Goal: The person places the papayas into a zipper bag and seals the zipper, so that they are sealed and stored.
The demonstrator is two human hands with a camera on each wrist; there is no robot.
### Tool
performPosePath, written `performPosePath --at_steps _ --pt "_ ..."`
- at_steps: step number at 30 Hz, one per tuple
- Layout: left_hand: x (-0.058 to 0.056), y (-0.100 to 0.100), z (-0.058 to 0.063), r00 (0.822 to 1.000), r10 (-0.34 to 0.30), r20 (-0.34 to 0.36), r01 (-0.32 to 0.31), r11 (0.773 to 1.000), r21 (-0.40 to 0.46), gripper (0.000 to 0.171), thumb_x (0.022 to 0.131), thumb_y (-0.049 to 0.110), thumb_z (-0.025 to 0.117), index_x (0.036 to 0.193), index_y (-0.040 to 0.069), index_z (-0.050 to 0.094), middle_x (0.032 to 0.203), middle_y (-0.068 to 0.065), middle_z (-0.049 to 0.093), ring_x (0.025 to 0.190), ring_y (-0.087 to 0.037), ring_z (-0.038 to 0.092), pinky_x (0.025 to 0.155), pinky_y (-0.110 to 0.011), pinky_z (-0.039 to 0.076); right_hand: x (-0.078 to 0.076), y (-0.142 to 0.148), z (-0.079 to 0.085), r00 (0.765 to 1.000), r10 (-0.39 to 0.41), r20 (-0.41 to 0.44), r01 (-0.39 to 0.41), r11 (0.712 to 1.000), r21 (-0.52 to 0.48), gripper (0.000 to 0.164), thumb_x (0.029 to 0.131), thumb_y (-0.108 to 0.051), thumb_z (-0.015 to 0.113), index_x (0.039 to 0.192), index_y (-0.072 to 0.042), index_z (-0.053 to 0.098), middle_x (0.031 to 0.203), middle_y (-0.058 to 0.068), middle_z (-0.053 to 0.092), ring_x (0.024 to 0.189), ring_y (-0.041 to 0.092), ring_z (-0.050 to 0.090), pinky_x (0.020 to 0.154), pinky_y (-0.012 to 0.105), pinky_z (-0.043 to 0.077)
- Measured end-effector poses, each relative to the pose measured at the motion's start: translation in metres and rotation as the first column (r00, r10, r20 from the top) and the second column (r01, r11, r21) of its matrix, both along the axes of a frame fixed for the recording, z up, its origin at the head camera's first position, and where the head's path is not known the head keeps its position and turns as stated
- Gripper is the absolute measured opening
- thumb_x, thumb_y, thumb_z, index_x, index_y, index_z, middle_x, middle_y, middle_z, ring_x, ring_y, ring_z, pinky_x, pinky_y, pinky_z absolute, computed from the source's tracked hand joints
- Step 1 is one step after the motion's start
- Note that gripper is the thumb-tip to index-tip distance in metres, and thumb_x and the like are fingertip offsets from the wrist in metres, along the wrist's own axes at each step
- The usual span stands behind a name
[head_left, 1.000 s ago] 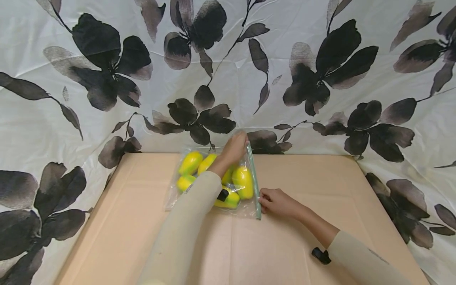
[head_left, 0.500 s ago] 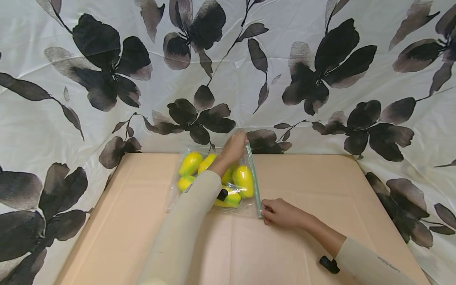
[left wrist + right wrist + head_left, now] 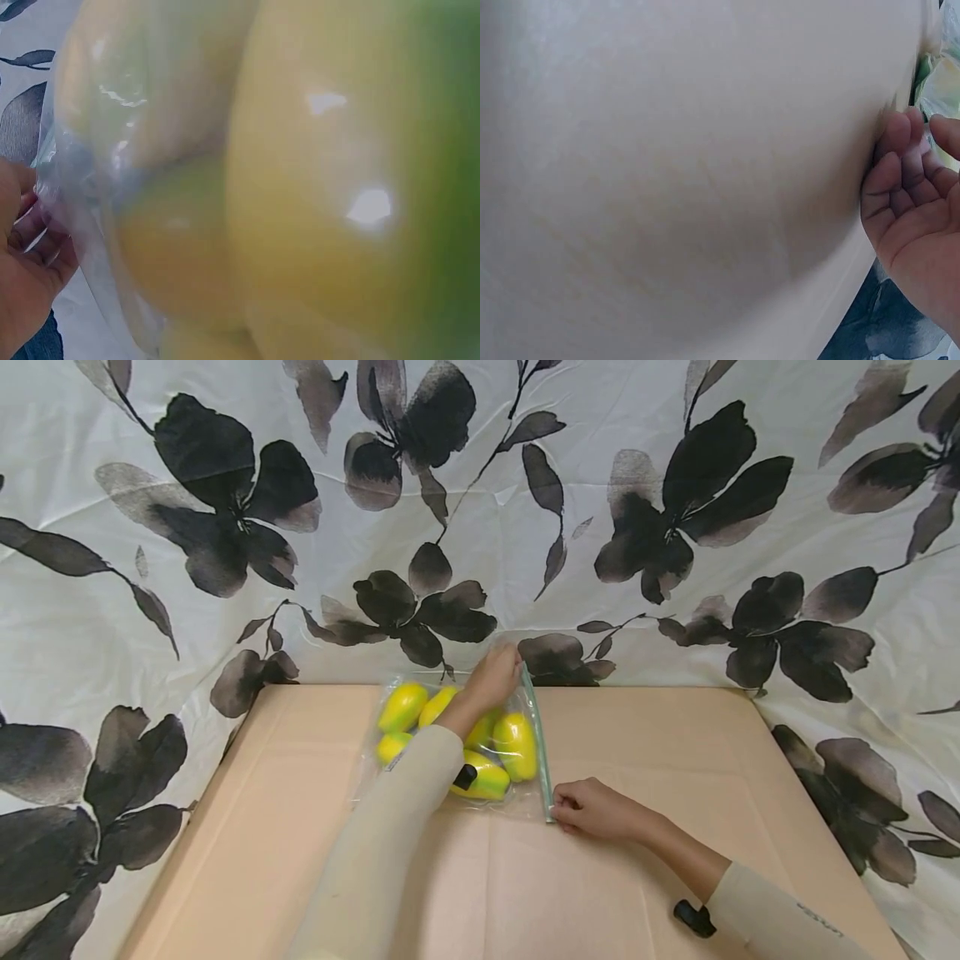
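Note:
A clear plastic zip bag [image 3: 517, 802] with several yellow-green mangoes [image 3: 515, 746] in it lies at the far side of the table. Its green zip strip [image 3: 537, 747] runs along the right edge, from far to near. My left hand [image 3: 493, 678] reaches over the bag and pinches the far end of the strip. In the left wrist view its fingers [image 3: 56, 244] are curled at the bag's edge, and mangoes fill most of the picture. My right hand [image 3: 596, 808] pinches the strip's near corner between thumb and curled fingers; the right wrist view shows those fingers [image 3: 885, 176] folded inward.
The table top [image 3: 660, 735] is pale tan with faint creases. Behind it and along both sides hangs a white cloth [image 3: 555, 393] with dark printed flowers. A small black device [image 3: 695, 918] sits at the right sleeve, and another [image 3: 466, 777] at the left wrist.
My right hand has slid toward me along the zip strip to its near corner. The left hand stays at the far end, slightly lower now, and the near mango shows a little more.

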State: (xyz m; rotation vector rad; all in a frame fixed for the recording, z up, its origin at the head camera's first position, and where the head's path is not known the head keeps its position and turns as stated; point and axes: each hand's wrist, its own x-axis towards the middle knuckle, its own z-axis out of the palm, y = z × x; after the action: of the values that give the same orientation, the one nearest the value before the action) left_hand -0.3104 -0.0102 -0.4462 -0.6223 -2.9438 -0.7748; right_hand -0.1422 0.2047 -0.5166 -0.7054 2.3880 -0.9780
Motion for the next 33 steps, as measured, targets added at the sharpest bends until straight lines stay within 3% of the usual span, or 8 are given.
performPosePath --at_steps 8,12,20,26,30,33 --pt "0.006 -0.003 -0.005 0.995 -0.037 0.089 0.040 0.999 -0.032 0.031 0.108 0.028 0.052 0.131 0.008 0.055 0.131 -0.010 0.055 0.121 -0.027 0.056 0.110 -0.042 0.046 -0.003 0.005 0.006 0.998 -0.066 -0.012 0.066 0.998 0.022 0.012 0.103 -0.023 0.062 0.094 -0.016 0.067 0.074 -0.005 0.063 0.066 0.004 0.052 0.063 0.020 0.045" --pt "0.009 -0.004 -0.007 0.994 -0.062 0.091 0.066 0.997 -0.038 0.038 0.108 0.032 0.051 0.138 0.008 0.054 0.137 -0.010 0.054 0.127 -0.028 0.053 0.113 -0.043 0.044 -0.008 0.010 0.013 0.994 -0.098 -0.049 0.100 0.995 0.025 0.009 0.104 -0.020 0.061 0.101 -0.015 0.067 0.080 -0.003 0.065 0.072 0.007 0.056 0.068 0.021 0.048" --pt "0.025 -0.021 -0.005 0.995 -0.096 0.031 0.097 0.994 -0.051 0.049 0.107 0.032 0.054 0.148 0.005 0.048 0.147 -0.014 0.050 0.138 -0.030 0.049 0.119 -0.044 0.040 -0.029 0.019 0.028 0.977 -0.189 -0.094 0.191 0.981 0.011 0.018 0.105 -0.020 0.061 0.115 -0.006 0.065 0.096 0.006 0.071 0.087 0.018 0.065 0.077 0.025 0.053" --pt "0.043 -0.042 -0.006 0.994 -0.104 -0.037 0.099 0.989 -0.108 0.049 0.107 0.031 0.054 0.149 0.008 0.048 0.150 -0.013 0.050 0.142 -0.029 0.048 0.118 -0.047 0.041 -0.051 0.018 0.034 0.961 -0.215 -0.175 0.222 0.975 0.021 0.036 0.105 -0.018 0.058 0.137 0.001 0.059 0.115 0.010 0.074 0.105 0.025 0.070 0.095 0.043 0.056" --pt "0.058 -0.054 -0.007 0.982 -0.141 -0.127 0.121 0.981 -0.150 0.048 0.106 0.029 0.055 0.148 0.005 0.050 0.149 -0.013 0.052 0.142 -0.032 0.049 0.119 -0.047 0.040 -0.063 0.010 0.034 0.955 -0.251 -0.160 0.258 0.966 0.023 0.047 0.107 -0.023 0.056 0.147 0.001 0.051 0.122 0.011 0.073 0.113 0.028 0.070 0.101 0.049 0.054" --pt "0.071 -0.064 -0.008 0.975 -0.159 -0.157 0.133 0.977 -0.166 0.050 0.105 0.030 0.057 0.147 0.004 0.050 0.149 -0.014 0.053 0.142 -0.033 0.050 0.120 -0.048 0.039 -0.070 -0.001 0.027 0.944 -0.299 -0.136 0.304 0.952 0.018 0.050 0.107 -0.029 0.056 0.147 0.000 0.052 0.119 0.010 0.075 0.109 0.025 0.070 0.099 0.048 0.055"
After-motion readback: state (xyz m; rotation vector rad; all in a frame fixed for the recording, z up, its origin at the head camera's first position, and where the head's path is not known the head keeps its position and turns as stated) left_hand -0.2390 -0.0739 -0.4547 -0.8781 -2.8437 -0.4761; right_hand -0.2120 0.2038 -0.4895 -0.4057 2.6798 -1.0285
